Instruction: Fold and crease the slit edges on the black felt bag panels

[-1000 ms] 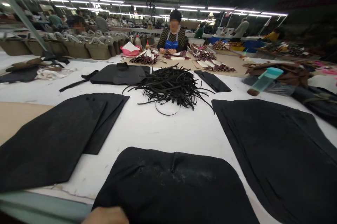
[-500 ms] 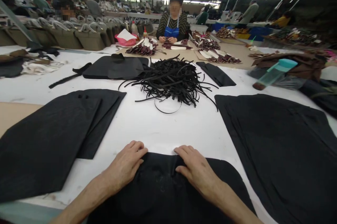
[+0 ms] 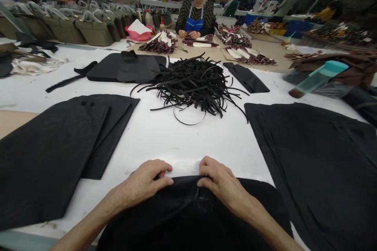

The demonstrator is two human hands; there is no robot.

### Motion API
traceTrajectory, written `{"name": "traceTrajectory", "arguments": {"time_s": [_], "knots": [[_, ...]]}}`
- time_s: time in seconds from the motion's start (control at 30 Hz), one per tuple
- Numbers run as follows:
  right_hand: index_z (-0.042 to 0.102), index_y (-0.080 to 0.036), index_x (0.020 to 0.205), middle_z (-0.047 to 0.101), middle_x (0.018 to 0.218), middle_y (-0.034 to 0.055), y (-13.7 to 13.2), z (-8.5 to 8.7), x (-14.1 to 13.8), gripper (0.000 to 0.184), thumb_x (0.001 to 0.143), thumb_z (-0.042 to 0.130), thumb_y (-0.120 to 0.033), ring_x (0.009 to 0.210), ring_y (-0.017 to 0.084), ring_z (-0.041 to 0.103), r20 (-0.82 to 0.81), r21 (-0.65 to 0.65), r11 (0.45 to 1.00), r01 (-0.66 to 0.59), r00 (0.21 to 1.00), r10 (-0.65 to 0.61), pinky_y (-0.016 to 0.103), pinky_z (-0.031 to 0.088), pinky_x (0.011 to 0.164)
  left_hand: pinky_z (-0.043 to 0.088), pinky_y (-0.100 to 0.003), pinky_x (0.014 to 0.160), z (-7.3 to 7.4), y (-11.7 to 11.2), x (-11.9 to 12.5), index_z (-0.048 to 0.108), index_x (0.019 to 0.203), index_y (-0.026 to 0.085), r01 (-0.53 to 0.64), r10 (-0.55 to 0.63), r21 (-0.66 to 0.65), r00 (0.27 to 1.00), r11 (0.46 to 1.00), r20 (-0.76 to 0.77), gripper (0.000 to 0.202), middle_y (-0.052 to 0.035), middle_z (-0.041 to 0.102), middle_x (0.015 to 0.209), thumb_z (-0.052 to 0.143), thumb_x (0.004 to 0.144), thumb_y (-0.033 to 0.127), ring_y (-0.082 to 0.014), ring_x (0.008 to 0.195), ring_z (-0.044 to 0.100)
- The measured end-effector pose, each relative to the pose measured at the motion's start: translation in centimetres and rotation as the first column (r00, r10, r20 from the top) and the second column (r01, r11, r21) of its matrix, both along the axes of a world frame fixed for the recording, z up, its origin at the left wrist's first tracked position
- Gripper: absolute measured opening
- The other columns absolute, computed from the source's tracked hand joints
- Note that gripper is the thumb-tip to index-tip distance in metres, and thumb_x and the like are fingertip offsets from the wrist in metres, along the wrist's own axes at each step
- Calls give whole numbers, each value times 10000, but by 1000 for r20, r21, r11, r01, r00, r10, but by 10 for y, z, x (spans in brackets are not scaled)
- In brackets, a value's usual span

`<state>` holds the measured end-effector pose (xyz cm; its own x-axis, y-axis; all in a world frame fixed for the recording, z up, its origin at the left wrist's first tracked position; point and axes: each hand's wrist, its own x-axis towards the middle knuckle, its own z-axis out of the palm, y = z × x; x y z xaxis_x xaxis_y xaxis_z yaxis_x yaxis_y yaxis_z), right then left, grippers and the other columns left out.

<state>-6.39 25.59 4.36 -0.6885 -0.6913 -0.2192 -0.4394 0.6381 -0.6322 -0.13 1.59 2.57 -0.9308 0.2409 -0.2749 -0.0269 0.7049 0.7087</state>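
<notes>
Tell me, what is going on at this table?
A person has both hands on a black fabric piece at the near side of a white table. The left hand and right hand lie on its far edge, fingers curled; whether they pinch it is unclear. A left stack and a right stack of black sheets flank it, with a heap of black strips behind. Across, a co-worker sits working.

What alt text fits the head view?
The left hand and right hand pinch the far edge of a black fabric piece on a white table. A left fabric stack and right fabric stack flank it, a pile of black strips lies beyond, and a person sits opposite.
</notes>
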Motion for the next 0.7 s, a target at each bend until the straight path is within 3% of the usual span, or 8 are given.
{"name": "traceTrajectory", "arguments": {"time_s": [0.1, 0.27, 0.5, 0.7], "knots": [[517, -207, 694, 542, 861, -36, -1, -5, -1, 176, 839, 540, -109, 816, 123, 505, -36, -23, 999, 22, 999, -23, 232, 371, 712, 400, -261, 726, 6, -1, -5, 654, 865, 215, -3, 2, 5, 998, 1000, 59, 185, 6, 624, 838, 569, 808, 368, -184, 808, 548], [535, -207, 717, 542, 788, -22, -3, -10, -12, 154, 840, 540, -115, 785, 141, 515, -169, -58, 996, 70, 983, -79, 246, 366, 704, 370, -223, 598, 7, -4, -6, 587, 682, 193, -67, 43, 133, 983, 989, 176, 148, 45, 561, 677, 567, 762, 316, -150, 679, 514], [580, -229, 717, 583, 661, -58, -3, -9, -19, 155, 869, 556, -213, 649, 125, 543, -176, 94, 995, 22, 984, -5, 242, 327, 609, 355, -249, 612, -2, -9, -3, 465, 638, 201, -177, 173, 89, 983, 980, 58, 180, 39, 489, 662, 452, 809, 254, -152, 664, 478], [558, -208, 741, 601, 684, -23, -6, -21, -13, 163, 899, 539, -245, 635, 144, 567, -428, 188, 981, 42, 903, 43, 269, 271, 563, 326, -281, 640, -5, -1, 7, 409, 630, 209, -235, 237, 29, 968, 972, -81, 223, 20, 469, 679, 412, 851, 240, -162, 675, 469]]}}
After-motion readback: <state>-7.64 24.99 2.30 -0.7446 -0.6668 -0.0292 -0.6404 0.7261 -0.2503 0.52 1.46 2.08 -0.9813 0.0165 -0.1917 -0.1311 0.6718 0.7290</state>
